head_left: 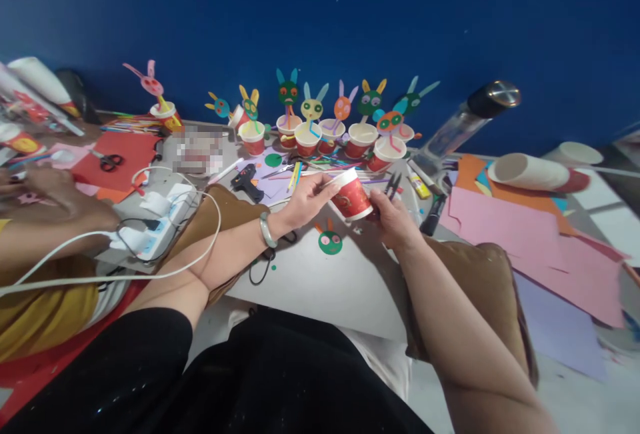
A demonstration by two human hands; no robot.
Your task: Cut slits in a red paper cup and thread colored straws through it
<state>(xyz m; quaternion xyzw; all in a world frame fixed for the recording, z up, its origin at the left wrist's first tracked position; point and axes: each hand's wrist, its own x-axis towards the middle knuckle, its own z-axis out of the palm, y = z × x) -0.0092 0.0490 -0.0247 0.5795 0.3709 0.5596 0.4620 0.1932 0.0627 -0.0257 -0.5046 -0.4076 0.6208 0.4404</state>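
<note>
A red paper cup (352, 198) with a white rim is tilted sideways over the table. My left hand (311, 201), with a bangle at the wrist, grips it near the rim. Close to the cup's base, my right hand (393, 219) is closed round a pair of scissors (393, 185), whose dark blades point up and away from me. Whether the right fingers also touch the cup is hard to tell. Below the cup, a green paper rabbit face (331, 242) with orange ears and pink eyes lies on the table (320, 294).
Behind my hands stand several cups with paper rabbits, including a red cup (361, 144). A black glue gun (247, 183) and power strip (165, 227) lie leftward. Rightward are a bottle (447, 131), pink paper (505, 221) and a brown cushion (470, 287). A co-worker's hand (55, 201) is far left.
</note>
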